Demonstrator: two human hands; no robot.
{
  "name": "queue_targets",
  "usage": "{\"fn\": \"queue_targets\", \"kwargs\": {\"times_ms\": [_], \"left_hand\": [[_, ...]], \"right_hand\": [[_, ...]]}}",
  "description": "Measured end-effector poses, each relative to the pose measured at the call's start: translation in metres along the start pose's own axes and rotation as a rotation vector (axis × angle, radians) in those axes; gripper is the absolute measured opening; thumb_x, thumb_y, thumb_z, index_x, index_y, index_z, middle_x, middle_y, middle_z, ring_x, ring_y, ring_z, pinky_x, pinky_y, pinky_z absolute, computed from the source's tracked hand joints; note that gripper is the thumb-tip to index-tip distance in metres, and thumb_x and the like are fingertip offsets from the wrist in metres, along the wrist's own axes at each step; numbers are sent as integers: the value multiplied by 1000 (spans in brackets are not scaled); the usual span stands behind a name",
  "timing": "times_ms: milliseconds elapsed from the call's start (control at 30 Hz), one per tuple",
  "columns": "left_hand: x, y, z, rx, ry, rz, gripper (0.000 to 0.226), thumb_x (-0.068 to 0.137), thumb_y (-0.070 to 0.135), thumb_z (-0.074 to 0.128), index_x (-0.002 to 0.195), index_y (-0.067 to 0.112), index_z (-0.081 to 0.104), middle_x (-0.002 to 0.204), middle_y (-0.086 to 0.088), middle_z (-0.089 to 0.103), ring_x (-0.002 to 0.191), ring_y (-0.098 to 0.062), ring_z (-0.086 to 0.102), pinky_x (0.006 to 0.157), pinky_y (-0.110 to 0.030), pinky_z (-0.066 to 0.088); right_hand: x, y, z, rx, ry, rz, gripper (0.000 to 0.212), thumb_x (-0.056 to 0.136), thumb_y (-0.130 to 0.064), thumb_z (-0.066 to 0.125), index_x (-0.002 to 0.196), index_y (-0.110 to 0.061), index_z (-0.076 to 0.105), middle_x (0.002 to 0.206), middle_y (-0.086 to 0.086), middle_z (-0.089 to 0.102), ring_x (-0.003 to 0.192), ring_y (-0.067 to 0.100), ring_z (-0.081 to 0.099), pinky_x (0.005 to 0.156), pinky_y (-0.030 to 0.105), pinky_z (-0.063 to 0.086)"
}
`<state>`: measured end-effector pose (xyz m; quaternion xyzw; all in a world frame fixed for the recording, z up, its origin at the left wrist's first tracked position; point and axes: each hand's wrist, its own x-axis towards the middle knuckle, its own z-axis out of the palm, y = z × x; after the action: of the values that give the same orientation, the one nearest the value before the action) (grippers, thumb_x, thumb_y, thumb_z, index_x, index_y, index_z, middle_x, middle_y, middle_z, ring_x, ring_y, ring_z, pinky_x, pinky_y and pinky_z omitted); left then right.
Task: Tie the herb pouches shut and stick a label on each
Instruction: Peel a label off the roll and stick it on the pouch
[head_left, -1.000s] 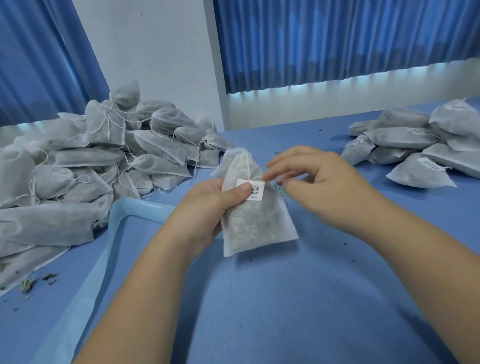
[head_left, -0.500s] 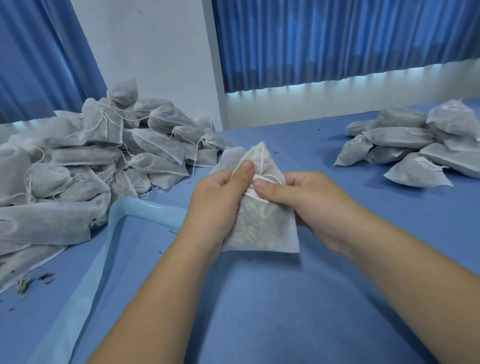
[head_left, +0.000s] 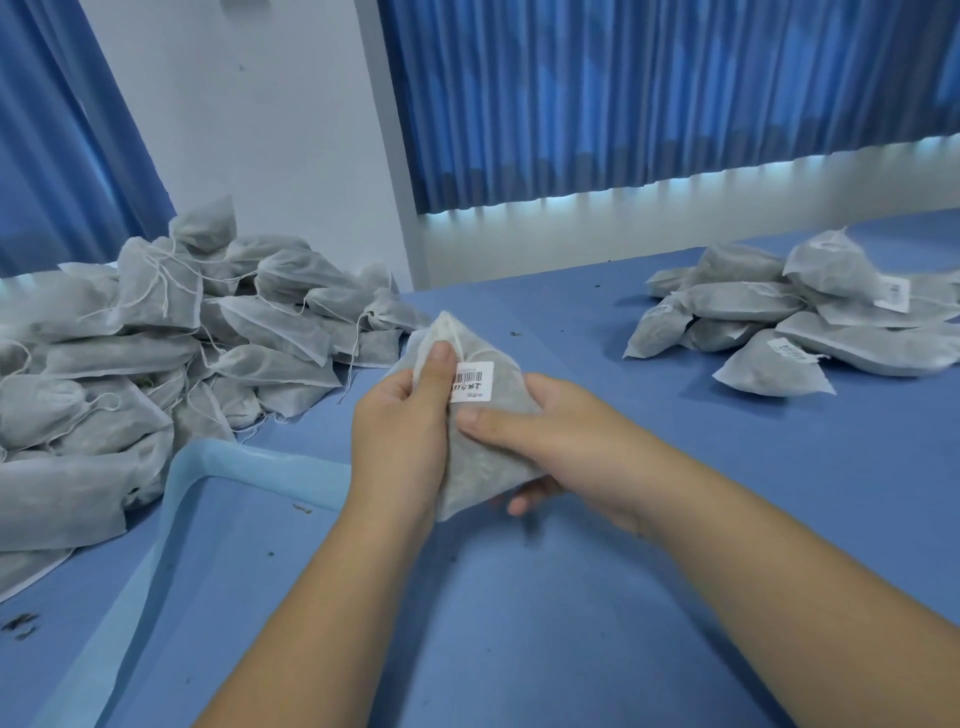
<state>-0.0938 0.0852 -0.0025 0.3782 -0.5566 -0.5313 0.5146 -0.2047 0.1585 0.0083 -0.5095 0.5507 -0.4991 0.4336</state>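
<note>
Thumbs have come off the white barcode label (head_left: 471, 382), now stuck flat on the grey mesh herb pouch (head_left: 485, 467) that the left hand (head_left: 400, 431) and right hand (head_left: 566, 441) clasp over the blue table's (head_left: 571, 649) middle, so this one looks finished.

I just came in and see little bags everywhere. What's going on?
A person holds one herb pouch in both hands over the blue table. The left hand pinches its top, thumb beside the white barcode label stuck on it; the right hand grips its side. A big pile lies left, a smaller pile with labels showing lies right.
</note>
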Motion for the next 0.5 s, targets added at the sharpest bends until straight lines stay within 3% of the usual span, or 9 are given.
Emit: {"fn": "queue_targets", "kwargs": {"times_ms": [100, 200, 333, 500], "left_hand": [[11, 2, 20, -87, 21, -51, 36, 97, 37, 59, 86, 4, 71, 85, -17, 74, 78, -31, 69, 70, -42, 55], [16, 4, 51, -214, -127, -168, 26, 97, 25, 60, 101, 1, 69, 93, -17, 74, 80, -28, 72, 62, -33, 58], [18, -6, 97, -167, -217, -244, 22, 98, 22, 56, 102, 5, 69, 101, -13, 74, 91, -27, 71, 81, -37, 55], [11, -15, 142, -286, -273, -336, 29, 101, 28, 45, 94, 9, 66, 74, -5, 72, 62, -19, 65, 55, -28, 52]], "right_hand": [[3, -1, -9, 176, 206, -37, 30, 83, -23, 73, 108, -11, 61, 87, 6, 73, 62, 13, 67, 48, 24, 49], [4, -2, -34, 281, 302, -6, 25, 85, -25, 72, 100, -8, 62, 68, 0, 67, 49, 11, 58, 43, 21, 43], [1, 9, -78, 279, 389, 88, 16, 86, -25, 70, 85, -13, 60, 50, -5, 54, 38, 7, 43, 36, 17, 31], [-3, 16, -140, 476, 474, 125, 4, 89, -18, 65, 90, -14, 64, 57, -1, 57, 38, 7, 45, 34, 15, 34]]}}
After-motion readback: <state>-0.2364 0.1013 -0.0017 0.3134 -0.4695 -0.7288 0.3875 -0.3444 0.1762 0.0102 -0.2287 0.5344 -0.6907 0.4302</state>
